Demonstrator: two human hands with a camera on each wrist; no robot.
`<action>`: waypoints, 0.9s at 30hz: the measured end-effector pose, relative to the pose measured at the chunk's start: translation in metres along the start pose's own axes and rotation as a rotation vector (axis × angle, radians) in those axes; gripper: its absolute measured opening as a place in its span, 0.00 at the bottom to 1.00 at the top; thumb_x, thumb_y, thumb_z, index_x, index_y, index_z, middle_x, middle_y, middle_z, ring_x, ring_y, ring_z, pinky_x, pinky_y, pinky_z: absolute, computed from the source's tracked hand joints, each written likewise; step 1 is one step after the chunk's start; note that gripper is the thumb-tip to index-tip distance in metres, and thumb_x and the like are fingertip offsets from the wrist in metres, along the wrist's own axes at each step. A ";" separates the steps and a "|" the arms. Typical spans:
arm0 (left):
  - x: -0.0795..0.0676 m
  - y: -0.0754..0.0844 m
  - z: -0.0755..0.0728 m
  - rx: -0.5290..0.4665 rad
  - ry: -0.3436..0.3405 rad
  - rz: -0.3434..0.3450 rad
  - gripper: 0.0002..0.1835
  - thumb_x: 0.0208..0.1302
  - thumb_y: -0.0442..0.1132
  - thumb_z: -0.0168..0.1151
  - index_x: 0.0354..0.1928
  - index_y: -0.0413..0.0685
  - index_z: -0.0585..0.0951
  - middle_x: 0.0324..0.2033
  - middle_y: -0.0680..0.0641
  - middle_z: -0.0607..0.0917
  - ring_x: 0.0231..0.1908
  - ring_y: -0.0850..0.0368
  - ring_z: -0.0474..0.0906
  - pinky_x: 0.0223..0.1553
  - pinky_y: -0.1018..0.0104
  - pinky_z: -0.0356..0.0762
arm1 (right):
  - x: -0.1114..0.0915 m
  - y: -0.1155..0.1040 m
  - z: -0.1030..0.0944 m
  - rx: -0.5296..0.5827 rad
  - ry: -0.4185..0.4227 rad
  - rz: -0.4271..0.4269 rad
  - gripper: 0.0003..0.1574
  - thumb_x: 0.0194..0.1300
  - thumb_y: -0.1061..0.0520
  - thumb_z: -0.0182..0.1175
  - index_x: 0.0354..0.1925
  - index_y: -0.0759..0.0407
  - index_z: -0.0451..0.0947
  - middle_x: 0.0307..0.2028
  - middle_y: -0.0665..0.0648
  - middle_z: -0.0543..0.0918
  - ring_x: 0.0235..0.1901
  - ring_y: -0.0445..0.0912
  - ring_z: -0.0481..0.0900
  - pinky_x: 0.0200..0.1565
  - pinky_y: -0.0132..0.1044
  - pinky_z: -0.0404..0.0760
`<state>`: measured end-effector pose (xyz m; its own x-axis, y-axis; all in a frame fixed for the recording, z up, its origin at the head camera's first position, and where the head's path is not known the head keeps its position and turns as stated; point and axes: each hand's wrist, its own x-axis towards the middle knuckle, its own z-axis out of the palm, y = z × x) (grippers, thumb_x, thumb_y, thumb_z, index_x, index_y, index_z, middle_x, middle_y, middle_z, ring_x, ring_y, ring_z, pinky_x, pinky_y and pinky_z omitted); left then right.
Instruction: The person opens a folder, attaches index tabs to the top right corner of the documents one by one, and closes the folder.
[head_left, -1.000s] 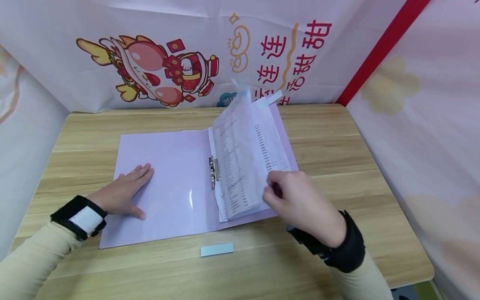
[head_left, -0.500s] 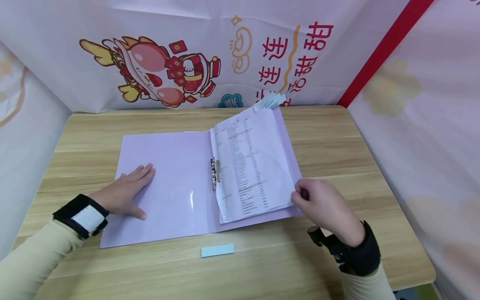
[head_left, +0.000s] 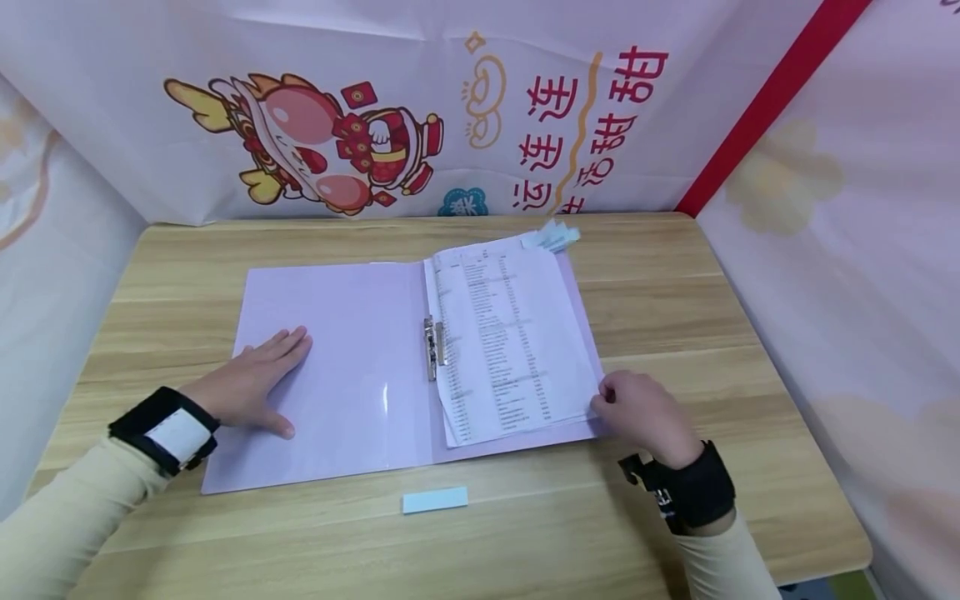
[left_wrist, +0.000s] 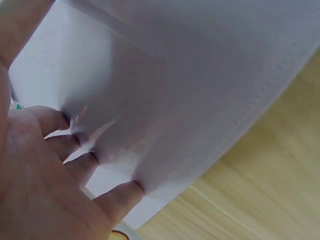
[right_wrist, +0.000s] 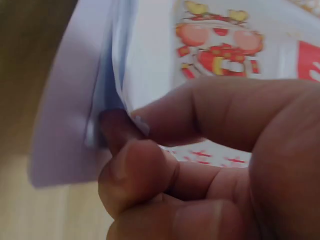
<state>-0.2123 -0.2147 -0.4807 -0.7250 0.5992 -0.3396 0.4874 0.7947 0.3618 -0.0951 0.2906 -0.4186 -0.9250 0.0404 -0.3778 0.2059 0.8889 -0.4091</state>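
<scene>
A lilac binder [head_left: 337, 333] lies spread open on the wooden table, with a metal clip [head_left: 433, 348] near its spine. Printed paper sheets [head_left: 517, 350] fill its right side, and light-blue sticky tabs [head_left: 552, 237] stick out at their top right corner. My left hand [head_left: 258, 379] rests flat on the left cover, fingers spread; its fingertips touch the cover in the left wrist view. At the lower right corner of the sheets is my right hand [head_left: 647, 414]. Close up, the right thumb and forefinger pinch the edge of the paper sheets [right_wrist: 122, 65].
In front of the binder a light-blue strip [head_left: 435, 500] lies on the wooden table [head_left: 315, 542]. A white printed cloth [head_left: 390, 42] hangs behind the table, and more cloth stands along both sides.
The raised sheet has come down to the right onto the stack. My right hand moved right with it and lowered to the corner. My left hand has stayed in place.
</scene>
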 end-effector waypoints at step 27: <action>-0.004 -0.004 0.003 0.067 0.041 0.008 0.74 0.36 0.69 0.79 0.78 0.33 0.54 0.78 0.32 0.49 0.76 0.31 0.44 0.69 0.26 0.47 | 0.027 0.026 0.029 -0.064 -0.088 0.021 0.20 0.67 0.56 0.59 0.19 0.56 0.69 0.17 0.51 0.67 0.18 0.45 0.67 0.23 0.35 0.63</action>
<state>-0.2100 -0.2195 -0.4830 -0.7395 0.6022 -0.3007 0.5239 0.7955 0.3046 -0.1057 0.3017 -0.4636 -0.8884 0.0214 -0.4585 0.2014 0.9158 -0.3475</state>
